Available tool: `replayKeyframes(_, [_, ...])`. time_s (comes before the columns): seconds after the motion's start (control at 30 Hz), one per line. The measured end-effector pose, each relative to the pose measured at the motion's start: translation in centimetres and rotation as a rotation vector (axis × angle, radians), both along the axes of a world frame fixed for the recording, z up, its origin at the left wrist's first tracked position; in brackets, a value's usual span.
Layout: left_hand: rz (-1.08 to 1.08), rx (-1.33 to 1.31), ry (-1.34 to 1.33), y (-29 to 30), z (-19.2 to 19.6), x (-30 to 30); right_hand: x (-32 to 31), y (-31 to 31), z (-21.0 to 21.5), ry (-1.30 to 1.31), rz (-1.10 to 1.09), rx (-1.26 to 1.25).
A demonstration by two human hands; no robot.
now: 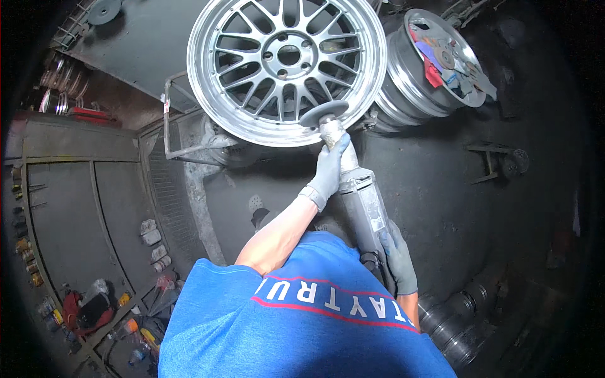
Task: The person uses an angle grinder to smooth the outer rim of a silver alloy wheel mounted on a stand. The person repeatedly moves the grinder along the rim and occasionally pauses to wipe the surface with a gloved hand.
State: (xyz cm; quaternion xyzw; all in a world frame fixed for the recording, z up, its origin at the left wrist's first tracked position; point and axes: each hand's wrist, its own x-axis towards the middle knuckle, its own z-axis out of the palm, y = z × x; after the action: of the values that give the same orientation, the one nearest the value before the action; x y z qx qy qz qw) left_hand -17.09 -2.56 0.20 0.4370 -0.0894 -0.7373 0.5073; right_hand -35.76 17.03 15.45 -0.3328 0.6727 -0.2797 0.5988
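Note:
A silver multi-spoke alloy wheel (293,72) is raised at the top middle, face toward me, with a bright outer lip. Below it I hold a long grey angle grinder (364,205). My left hand (328,170), in a grey glove, is closed round the grinder's neck behind the head. Its round grey disc (318,113) overlaps the wheel's lower right lip in view; whether it touches I cannot tell. My right hand (398,255), also gloved, is wrapped along the rear of the grinder body, with its fingers partly hidden.
Right of the wheel, another rim (403,75) holds coloured rags and worn discs. A metal frame (167,123) stands left of the wheel. Farther left is a dusty metal cabinet (69,208) with bottles and bags. More rims (447,324) lie at lower right, near a small metal stand (488,160).

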Motion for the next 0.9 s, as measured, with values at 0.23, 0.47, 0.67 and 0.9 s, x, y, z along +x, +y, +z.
replayKeyframes(0.23, [0.111,0.073,-0.137,2.2,-0.9,6.8,1.5,0.7,-5.4,-0.203,0.062,0.021])
replayKeyframes(0.47, [0.177,0.086,-0.182,2.1,0.1,8.6,2.6,-0.9,-5.0,-0.278,0.117,0.054])
replayKeyframes(0.67, [0.150,0.048,-0.054,2.0,-1.7,3.9,-2.0,-0.9,-5.2,-0.042,0.212,-0.094])
replayKeyframes(0.9, [0.083,0.031,0.026,1.3,-1.3,-0.8,-4.3,-0.9,-2.0,-0.088,0.056,0.067])
